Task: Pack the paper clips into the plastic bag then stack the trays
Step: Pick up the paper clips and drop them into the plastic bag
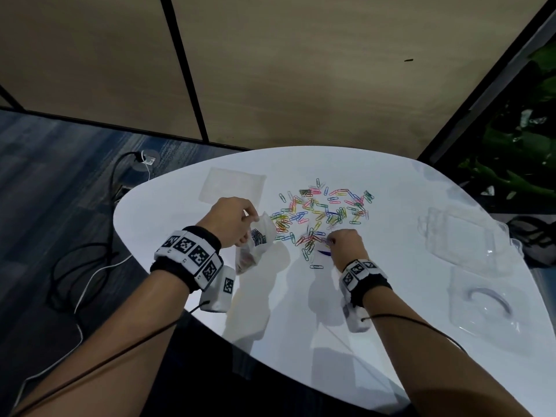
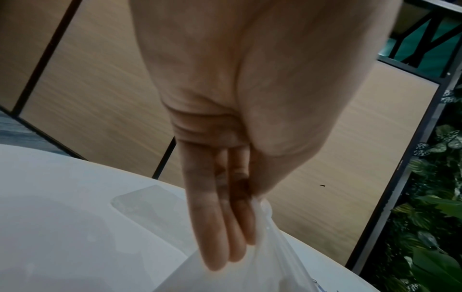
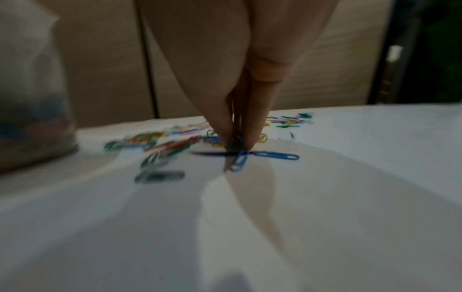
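Note:
Several coloured paper clips (image 1: 322,210) lie scattered on the white table (image 1: 301,311). My left hand (image 1: 233,221) pinches the rim of a clear plastic bag (image 1: 255,245) that holds some clips; in the left wrist view the thumb and a finger nip the plastic bag (image 2: 265,262) while the other fingers (image 2: 212,227) lie straight. My right hand (image 1: 343,240) is at the near edge of the pile. Its fingertips (image 3: 247,138) pinch a small bunch of paper clips (image 3: 236,141) down on the table, with blue clips (image 3: 275,156) lying just in front.
Two clear plastic trays sit at the right, one further back (image 1: 460,236) and one nearer (image 1: 487,302). Another flat clear bag (image 1: 233,185) lies behind my left hand. Cables run across the floor at the left. The table edge curves close to my body.

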Demonstrator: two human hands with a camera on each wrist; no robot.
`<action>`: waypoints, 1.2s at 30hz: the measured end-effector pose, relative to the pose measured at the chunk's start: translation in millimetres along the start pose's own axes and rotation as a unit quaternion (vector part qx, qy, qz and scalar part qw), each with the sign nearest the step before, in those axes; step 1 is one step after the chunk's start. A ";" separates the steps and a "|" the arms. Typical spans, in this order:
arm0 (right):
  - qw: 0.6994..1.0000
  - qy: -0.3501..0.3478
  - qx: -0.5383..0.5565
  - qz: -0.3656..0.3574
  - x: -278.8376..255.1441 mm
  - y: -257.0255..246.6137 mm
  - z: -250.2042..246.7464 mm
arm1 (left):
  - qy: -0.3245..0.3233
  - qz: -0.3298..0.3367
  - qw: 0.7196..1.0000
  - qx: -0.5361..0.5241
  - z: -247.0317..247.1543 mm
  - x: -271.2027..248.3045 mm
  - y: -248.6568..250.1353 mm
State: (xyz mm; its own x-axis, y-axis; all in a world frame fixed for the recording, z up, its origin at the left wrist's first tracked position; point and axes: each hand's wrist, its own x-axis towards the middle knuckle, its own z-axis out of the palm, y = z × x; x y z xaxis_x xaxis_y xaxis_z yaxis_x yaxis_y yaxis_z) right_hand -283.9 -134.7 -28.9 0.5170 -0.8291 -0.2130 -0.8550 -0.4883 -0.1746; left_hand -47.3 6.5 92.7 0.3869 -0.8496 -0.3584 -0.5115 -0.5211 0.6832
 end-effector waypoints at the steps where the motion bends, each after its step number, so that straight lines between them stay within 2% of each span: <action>1: 0.998 0.015 0.055 0.035 1.5 3.4 -4.9 | -0.002 0.001 1.000 0.001 -0.1 0.6 0.5; 3: 0.978 0.025 0.178 0.102 2.9 9.5 -13.9 | -0.006 0.001 1.000 -0.001 -1.0 2.2 0.6; 4: 0.959 0.014 0.252 0.130 3.3 11.0 -18.5 | -0.007 -0.002 1.000 -0.004 -1.9 3.0 0.5; 5: 0.926 -0.006 0.344 0.155 2.4 9.2 -25.9 | -0.008 -0.004 1.000 -0.006 -3.0 4.0 0.1; 6: 0.875 -0.025 0.453 0.170 2.0 5.1 -33.9 | -0.007 -0.006 1.000 -0.009 -4.1 4.7 0.0; 8: 0.736 -0.046 0.655 0.167 -0.1 -13.3 -56.4 | -0.006 -0.009 1.000 -0.010 -6.6 5.6 0.2; 9: 0.687 -0.060 0.709 0.150 -2.3 -26.5 -68.6 | -0.006 -0.010 1.000 -0.009 -7.1 5.9 0.7; 10: 0.653 -0.082 0.742 0.127 -5.7 -41.4 -79.2 | -0.009 -0.010 1.000 -0.008 -7.0 5.7 1.8; 12: 0.634 -0.117 0.760 0.080 -13.5 -72.2 -92.4 | -0.015 -0.008 1.000 -0.008 -5.1 5.4 4.1; 14: 0.654 -0.138 0.742 0.053 -19.6 -97.2 -88.4 | -0.017 -0.008 1.000 -0.015 -3.1 5.5 4.9; 15: 0.682 -0.133 0.717 0.055 -21.4 -107.3 -81.1 | -0.015 -0.008 1.000 -0.018 -2.9 5.5 4.5; 16: 0.721 -0.114 0.681 0.053 -22.9 -115.4 -73.6 | -0.013 -0.010 1.000 -0.020 -3.6 5.4 3.8; 17: 0.780 -0.084 0.619 0.039 -22.8 -120.5 -64.9 | -0.012 -0.012 1.000 -0.022 -4.5 5.1 2.8; 19: 0.888 -0.036 0.457 -0.037 -22.3 -128.1 -58.0 | -0.013 -0.016 0.999 -0.027 -7.2 3.2 0.2; 20: 0.915 -0.037 0.396 -0.073 -21.9 -131.0 -60.1 | -0.013 -0.016 0.999 -0.030 -8.6 2.1 -1.1; 21: 0.922 -0.048 0.375 -0.090 -20.6 -132.8 -64.9 | -0.013 -0.017 0.999 -0.033 -9.9 1.7 -2.4; 24: 0.888 -0.068 0.445 -0.093 -15.1 -133.6 -85.6 | -0.001 -0.021 0.999 -0.040 -16.2 0.9 -9.6; 26: 0.874 -0.038 0.479 -0.077 -4.9 -125.7 -89.9 | 0.011 -0.026 0.998 -0.047 -22.5 0.1 -17.1; 28: 0.885 -0.008 0.463 -0.047 11.7 -113.1 -79.6 | 0.028 -0.037 0.998 -0.052 -29.9 -0.9 -25.7; 30: 0.941 -0.001 0.337 -0.044 30.3 -103.7 -59.7 | 0.045 -0.049 0.996 -0.058 -37.1 -1.8 -34.1; 32: 0.979 -0.046 0.182 -0.081 44.3 -104.0 -34.1 | 0.056 -0.055 0.995 -0.057 -42.3 -1.4 -39.4; 34: 0.984 -0.095 0.066 -0.136 53.1 -110.3 -7.0 | 0.059 -0.056 0.995 -0.053 -44.9 -0.2 -41.1; 36: 0.977 -0.112 -0.058 -0.174 56.1 -115.8 15.9 | 0.057 -0.056 0.995 -0.051 -44.9 0.6 -40.6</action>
State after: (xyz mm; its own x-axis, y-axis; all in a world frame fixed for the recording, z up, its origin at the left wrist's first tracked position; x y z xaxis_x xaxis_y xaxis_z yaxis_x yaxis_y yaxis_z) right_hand -155.2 -120.4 -35.9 0.7618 -0.5335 -0.3673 -0.6182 -0.7682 -0.1663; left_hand 8.2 30.8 93.3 0.5249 -0.7685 -0.3660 -0.3815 -0.5968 0.7059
